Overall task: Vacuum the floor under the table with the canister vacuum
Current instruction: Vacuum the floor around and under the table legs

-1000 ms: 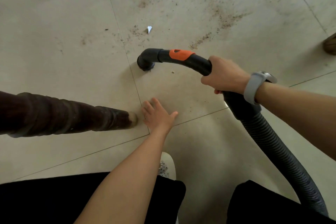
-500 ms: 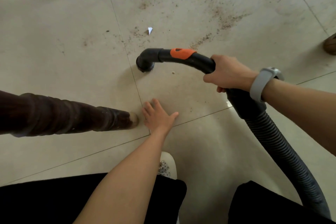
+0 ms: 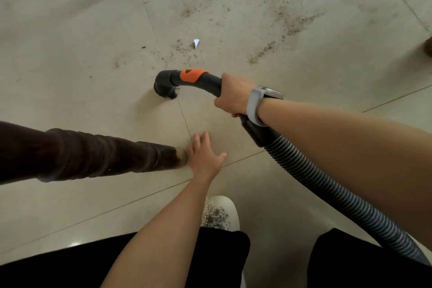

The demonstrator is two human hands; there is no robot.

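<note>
Ribbed hose (image 3: 327, 184) — speckled, gritty tile (image 3: 233, 7)

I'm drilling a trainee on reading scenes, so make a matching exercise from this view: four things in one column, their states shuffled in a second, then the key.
Things:
1. right hand
2. left hand
3. white paper scrap
4. vacuum nozzle

States:
A. lies among brown dirt specks, beyond the nozzle
B. spread flat on the tile beside the dark table leg
C. down at the floor by a tile seam
D. wrapped around the black vacuum handle, a grey watch on its wrist

Pairs: 1-D, 2-B, 3-A, 4-C
</note>
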